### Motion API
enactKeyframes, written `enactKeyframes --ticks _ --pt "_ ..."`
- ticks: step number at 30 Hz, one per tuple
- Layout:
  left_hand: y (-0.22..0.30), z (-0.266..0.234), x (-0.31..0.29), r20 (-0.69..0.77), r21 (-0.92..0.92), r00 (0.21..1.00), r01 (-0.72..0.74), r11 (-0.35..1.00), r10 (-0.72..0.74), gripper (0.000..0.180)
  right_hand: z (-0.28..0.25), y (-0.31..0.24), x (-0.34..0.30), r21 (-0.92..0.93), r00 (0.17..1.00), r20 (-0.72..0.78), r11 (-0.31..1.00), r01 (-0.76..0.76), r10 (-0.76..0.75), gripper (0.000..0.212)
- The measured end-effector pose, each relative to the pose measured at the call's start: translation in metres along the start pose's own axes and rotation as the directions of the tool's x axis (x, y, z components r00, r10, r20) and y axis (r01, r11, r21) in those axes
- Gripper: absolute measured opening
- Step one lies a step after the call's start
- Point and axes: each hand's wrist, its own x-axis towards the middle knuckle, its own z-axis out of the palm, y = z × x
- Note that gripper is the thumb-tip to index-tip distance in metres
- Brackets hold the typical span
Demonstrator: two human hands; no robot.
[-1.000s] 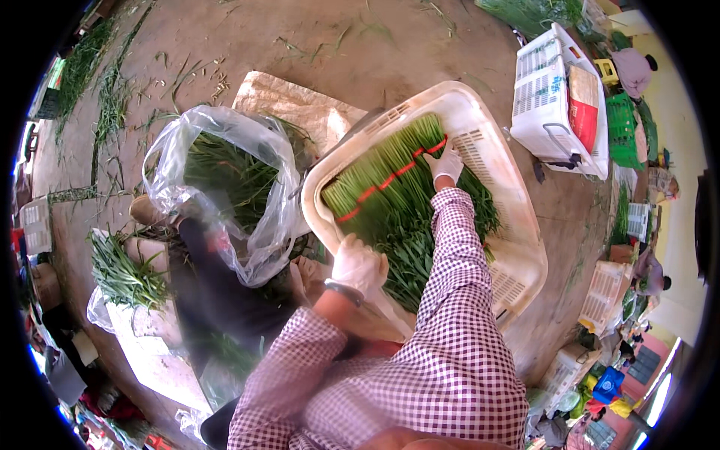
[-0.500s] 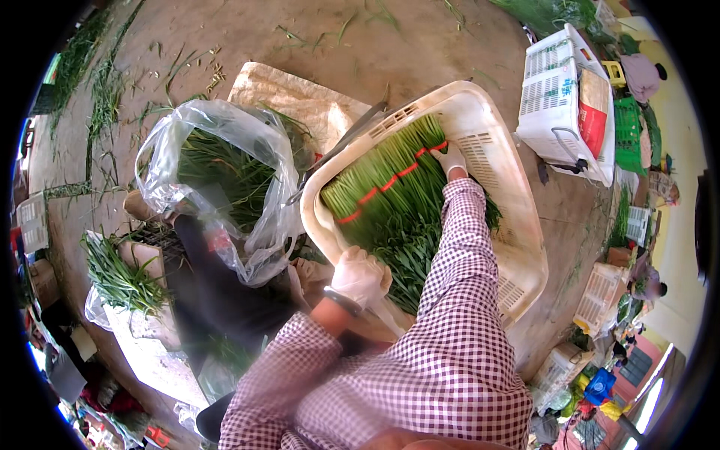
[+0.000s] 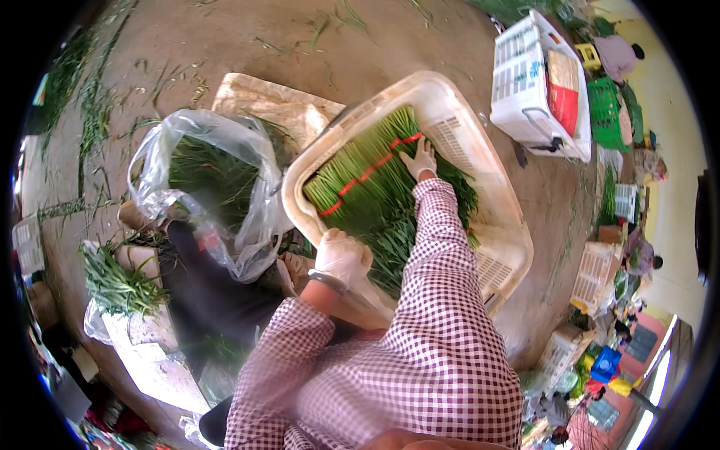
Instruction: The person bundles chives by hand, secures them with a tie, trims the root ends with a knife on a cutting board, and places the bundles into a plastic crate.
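A white plastic crate [image 3: 501, 184] stands tilted before me, with bundles of chive-like greens [image 3: 356, 176] side by side in its far left part. Red bands cross their pale stems; the dark leafy ends point toward me. My right hand [image 3: 421, 160], in a thin whitish glove, lies on the bundles at the right end of the row, fingers spread. At the crate's near left rim my left hand [image 3: 341, 259], also gloved, is closed in a fist around the edge. Its fingertips are hidden.
Left of the crate is a clear plastic bag [image 3: 266, 161] of loose greens, with a tan woven sack [image 3: 281, 109] behind it. More greens [image 3: 120, 281] lie on a white box at the left. A white crate [image 3: 517, 82] stands far right, and people sit along the right side.
The crate and both hands appear further left and slightly lower or higher in view as the view shifts. My right hand's fingers have spread on the bundles; the left keeps its grip.
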Motion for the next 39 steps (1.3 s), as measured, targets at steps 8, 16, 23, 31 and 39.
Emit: enactKeyframes --ticks 8,16,23,31,39 --pt "-0.006 0.007 -0.010 0.007 -0.053 0.998 0.057 0.997 -0.056 0.022 -0.006 -0.076 -0.025 -0.219 0.969 -0.206 0.972 0.089 -0.135 0.087" --pt "-0.004 0.019 -0.011 0.070 -0.030 0.997 0.032 0.999 -0.030 0.022 0.004 -0.073 0.002 -0.436 0.996 -0.075 0.900 0.006 -0.043 0.085" --pt "-0.011 -0.002 -0.011 0.074 0.001 0.996 0.054 0.999 -0.054 0.023 0.057 -0.139 -0.106 -0.455 0.952 -0.112 0.866 0.207 -0.286 0.091" --pt "-0.037 -0.117 -0.060 -0.076 -0.385 0.996 0.010 0.923 -0.043 0.025 0.057 -0.149 -0.104 -0.498 0.987 -0.010 0.857 0.137 -0.163 0.090" --pt "-0.051 -0.176 -0.338 -0.198 -0.641 0.490 0.591 0.490 -0.849 0.030 0.012 -0.094 -0.006 -0.227 0.952 0.077 0.925 0.305 -0.295 0.053"
